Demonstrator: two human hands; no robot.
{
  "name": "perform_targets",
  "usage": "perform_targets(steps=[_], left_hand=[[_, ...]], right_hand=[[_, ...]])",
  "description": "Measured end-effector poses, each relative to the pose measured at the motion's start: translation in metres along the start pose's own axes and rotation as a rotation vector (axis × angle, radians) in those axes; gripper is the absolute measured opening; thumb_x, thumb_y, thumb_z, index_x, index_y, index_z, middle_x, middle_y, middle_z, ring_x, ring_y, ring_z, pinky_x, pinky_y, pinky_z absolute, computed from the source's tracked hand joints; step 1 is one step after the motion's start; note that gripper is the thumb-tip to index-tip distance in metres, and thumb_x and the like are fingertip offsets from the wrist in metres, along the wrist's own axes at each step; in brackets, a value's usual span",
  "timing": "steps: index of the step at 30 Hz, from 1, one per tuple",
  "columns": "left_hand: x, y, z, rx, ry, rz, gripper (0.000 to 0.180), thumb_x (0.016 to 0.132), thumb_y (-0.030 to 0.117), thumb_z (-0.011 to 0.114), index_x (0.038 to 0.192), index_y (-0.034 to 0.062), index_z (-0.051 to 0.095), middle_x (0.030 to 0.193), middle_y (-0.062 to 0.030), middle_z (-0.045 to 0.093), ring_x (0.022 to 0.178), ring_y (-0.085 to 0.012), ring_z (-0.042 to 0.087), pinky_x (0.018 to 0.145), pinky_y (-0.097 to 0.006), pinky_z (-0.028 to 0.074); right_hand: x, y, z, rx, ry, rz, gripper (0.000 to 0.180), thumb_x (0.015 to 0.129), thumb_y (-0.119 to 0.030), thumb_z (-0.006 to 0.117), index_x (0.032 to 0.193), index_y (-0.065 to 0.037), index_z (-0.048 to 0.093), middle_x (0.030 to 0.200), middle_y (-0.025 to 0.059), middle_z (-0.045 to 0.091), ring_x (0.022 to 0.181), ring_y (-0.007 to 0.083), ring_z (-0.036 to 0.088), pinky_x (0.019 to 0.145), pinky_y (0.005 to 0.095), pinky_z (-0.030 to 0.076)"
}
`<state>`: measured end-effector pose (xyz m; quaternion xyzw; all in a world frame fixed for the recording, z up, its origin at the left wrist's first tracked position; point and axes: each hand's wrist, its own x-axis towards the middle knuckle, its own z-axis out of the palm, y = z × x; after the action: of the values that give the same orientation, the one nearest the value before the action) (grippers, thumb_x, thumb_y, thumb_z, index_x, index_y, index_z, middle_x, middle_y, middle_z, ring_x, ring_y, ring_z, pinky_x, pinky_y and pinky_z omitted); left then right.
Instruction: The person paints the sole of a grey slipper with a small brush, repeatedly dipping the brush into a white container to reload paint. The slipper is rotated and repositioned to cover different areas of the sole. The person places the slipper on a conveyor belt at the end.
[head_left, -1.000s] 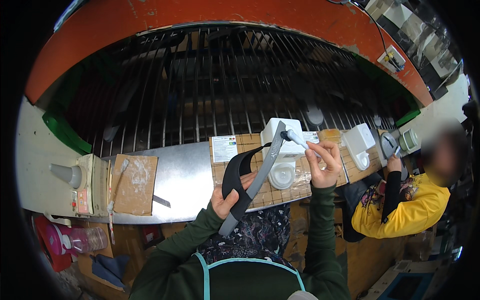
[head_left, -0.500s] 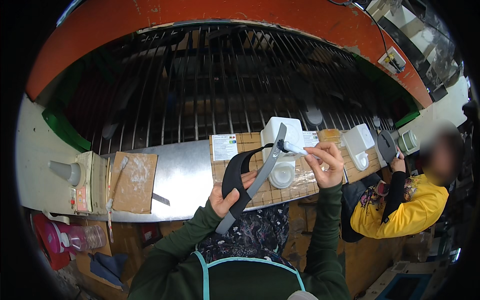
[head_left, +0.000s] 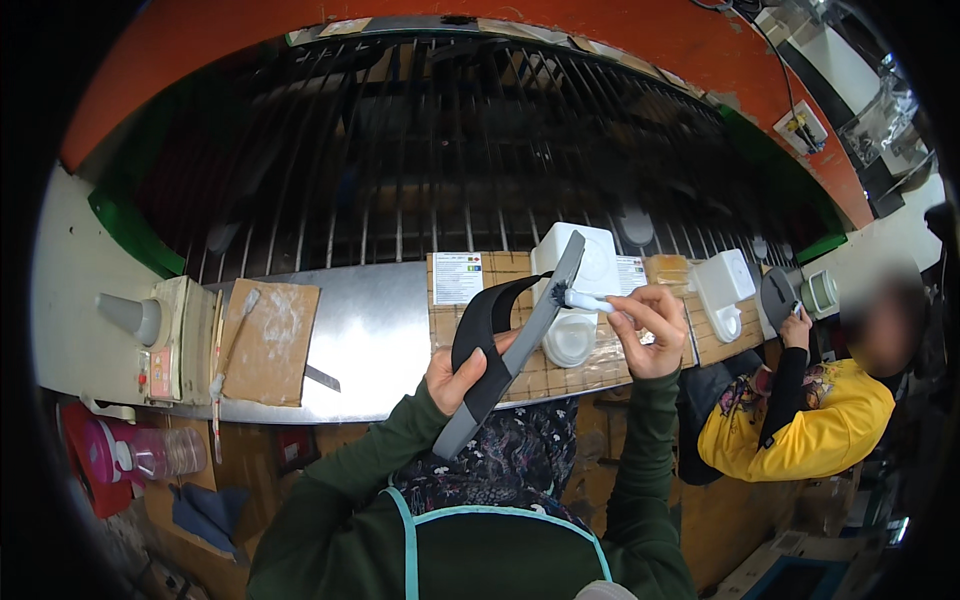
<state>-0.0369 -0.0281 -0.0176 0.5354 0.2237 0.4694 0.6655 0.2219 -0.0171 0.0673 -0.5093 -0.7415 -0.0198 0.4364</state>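
Note:
My left hand (head_left: 458, 378) grips a sandal with a grey sole (head_left: 530, 345) and a wide black strap (head_left: 478, 330). The sandal is tilted, its far end pointing up and to the right. Between the fingertips of my right hand (head_left: 648, 328) is a small brush with a white handle (head_left: 588, 300). Its dark bristles touch the sole near the far end, by the strap's thin end. Behind the sandal stands a white plastic container (head_left: 590, 250) with a round cup (head_left: 568, 340) at its near side.
A metal table (head_left: 365, 345) carries a brown board with a grid (head_left: 480, 375). To the left lie cardboard (head_left: 265, 350) and a long-handled brush (head_left: 235, 335). Metal bars (head_left: 400, 170) run behind. At right, a co-worker in yellow (head_left: 800, 420) holds a dark sole (head_left: 777, 298) beside another white container (head_left: 722, 285).
The view has shifted slightly. The sandal's sole has turned a little more toward me, and the brush has moved slightly down along the sole from its far end.

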Motion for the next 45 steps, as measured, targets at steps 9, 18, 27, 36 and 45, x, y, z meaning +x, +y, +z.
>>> perform_targets(steps=[9, 18, 27, 36, 45], left_hand=[[0.001, 0.001, -0.002, 0.0, 0.068, -0.122, 0.055, 0.1, 0.041, 0.039, 0.132, -0.0028, 0.05, 0.096, -0.0061, 0.066, 0.077, -0.008, 0.059, 0.069, -0.02, 0.048], [0.003, 0.0, 0.002, -0.074, 0.158, -0.141, 0.058, 0.1, 0.043, 0.04, 0.133, -0.0032, 0.049, 0.096, -0.0064, 0.066, 0.078, -0.0082, 0.06, 0.069, -0.02, 0.048], [0.003, -0.004, -0.003, -0.135, 0.139, -0.167, 0.055, 0.1, 0.041, 0.04, 0.133, -0.0027, 0.049, 0.098, -0.0072, 0.066, 0.08, -0.0086, 0.061, 0.072, -0.021, 0.049], [0.005, -0.012, -0.005, -0.146, 0.142, -0.11, 0.055, 0.101, 0.041, 0.039, 0.133, -0.0024, 0.048, 0.102, -0.0091, 0.067, 0.083, -0.01, 0.062, 0.074, -0.021, 0.05], [0.003, -0.01, -0.006, -0.149, 0.13, -0.171, 0.055, 0.1, 0.041, 0.04, 0.132, -0.0023, 0.049, 0.101, -0.0094, 0.066, 0.082, -0.0104, 0.062, 0.074, -0.021, 0.05]], right_hand=[[0.0, -0.005, 0.005, -0.055, 0.021, -0.045, 0.023, 0.068, -0.014, 0.08, 0.09, -0.012, 0.076, 0.079, 0.0005, 0.06, 0.064, 0.012, 0.049, 0.069, 0.0295, 0.029], [0.002, -0.008, 0.008, -0.064, -0.011, -0.072, 0.023, 0.067, -0.014, 0.08, 0.089, -0.013, 0.076, 0.081, 0.0004, 0.061, 0.065, 0.0118, 0.05, 0.071, 0.0302, 0.028], [0.0, -0.008, 0.014, -0.046, -0.019, -0.077, 0.022, 0.069, -0.013, 0.079, 0.091, -0.012, 0.075, 0.081, 0.0009, 0.06, 0.064, 0.0117, 0.05, 0.071, 0.0299, 0.028], [0.009, -0.008, 0.02, -0.131, 0.132, 0.012, 0.021, 0.073, -0.013, 0.077, 0.093, -0.012, 0.075, 0.082, 0.0005, 0.059, 0.064, 0.0116, 0.047, 0.072, 0.0292, 0.029], [0.011, -0.009, 0.01, -0.136, 0.033, -0.04, 0.022, 0.07, -0.013, 0.079, 0.092, -0.012, 0.075, 0.083, 0.0003, 0.06, 0.067, 0.0116, 0.048, 0.073, 0.0297, 0.029]])
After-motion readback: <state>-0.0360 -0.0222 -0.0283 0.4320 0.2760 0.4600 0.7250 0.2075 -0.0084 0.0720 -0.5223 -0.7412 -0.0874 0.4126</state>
